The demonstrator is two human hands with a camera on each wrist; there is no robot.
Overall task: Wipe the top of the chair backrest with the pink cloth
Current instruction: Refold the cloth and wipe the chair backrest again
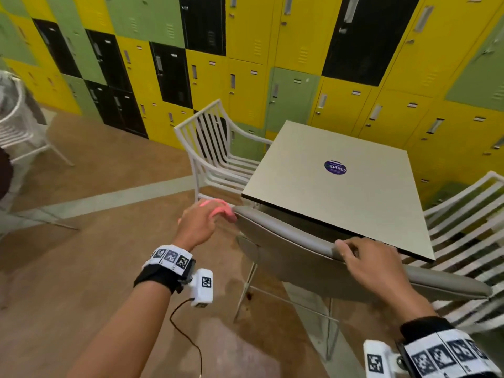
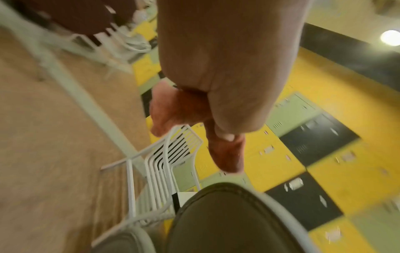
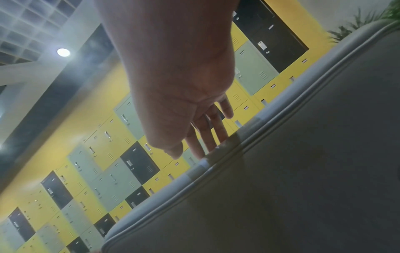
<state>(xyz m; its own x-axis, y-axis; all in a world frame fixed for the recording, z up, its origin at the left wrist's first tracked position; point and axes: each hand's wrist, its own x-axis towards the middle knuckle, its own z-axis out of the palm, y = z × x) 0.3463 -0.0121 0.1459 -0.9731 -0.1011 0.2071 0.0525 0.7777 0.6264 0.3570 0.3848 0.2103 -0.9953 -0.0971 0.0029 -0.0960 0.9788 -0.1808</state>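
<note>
The pink cloth [image 1: 218, 205] is bunched in my left hand [image 1: 203, 222], which grips it just off the left end of the grey padded chair backrest [image 1: 286, 237]. In the left wrist view the cloth [image 2: 171, 109] bulges out from under my curled fingers [image 2: 225, 135], above the backrest's rounded corner [image 2: 227, 219]. My right hand [image 1: 365, 259] rests on the backrest's top edge further right. Its fingers [image 3: 207, 135] lie straight over the rim [image 3: 249, 137], thumb on the near side.
A square beige table [image 1: 335, 203] stands right behind the backrest. White slatted metal chairs stand at its far left [image 1: 218, 148] and right [image 1: 463, 227], another at the left edge [image 1: 16, 126]. Yellow, green and black lockers [image 1: 272, 50] line the wall. Open floor lies left.
</note>
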